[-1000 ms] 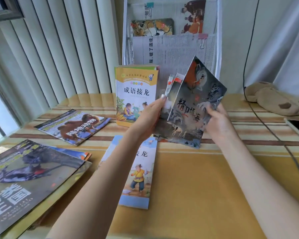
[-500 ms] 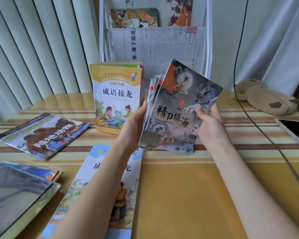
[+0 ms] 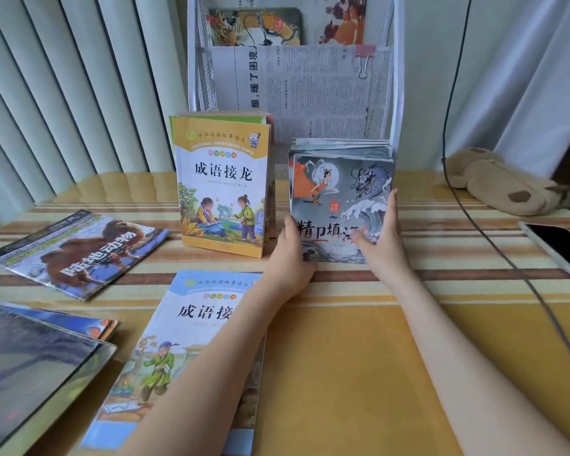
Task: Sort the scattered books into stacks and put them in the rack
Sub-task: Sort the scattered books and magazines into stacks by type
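Fanned and tilted a moment ago, now squared up and stood upright: grey picture-book stack [image 3: 341, 192], front cover with a dragon and waves, lower edge on the striped tablecloth [image 3: 441, 291], back against the foot of the white wire rack [image 3: 396, 93]. Pinched between both hands: left hand [image 3: 292, 255] curled round the lower left edge with the thumb on the cover, right hand [image 3: 380, 235] flat along the right edge with fingers straight up and thumb across the title. Neither hand closed tight; more a press from both sides than a grip.

Just beside it on the left, standing too: yellow idiom-book stack [image 3: 222, 185], untouched, leaning against the rack's base. So, probably two stacks sorted, neither yet lifted into a rack pocket.

Flat on the cloth and not yet sorted: blue idiom book [image 3: 165, 357] under the left forearm, brown-bear animal book [image 3: 76, 251] further left, large dark magazines [image 3: 30, 363] at the left edge. Higher up in the rack: newspaper [image 3: 303, 83] with a pink binder clip [image 3: 364, 59], and a yellow-toned picture book [image 3: 254, 28] in the upper pocket.

Off to the right, apart from the books: phone [image 3: 556, 248], black cable [image 3: 468, 205], tan plush toy [image 3: 497, 182].
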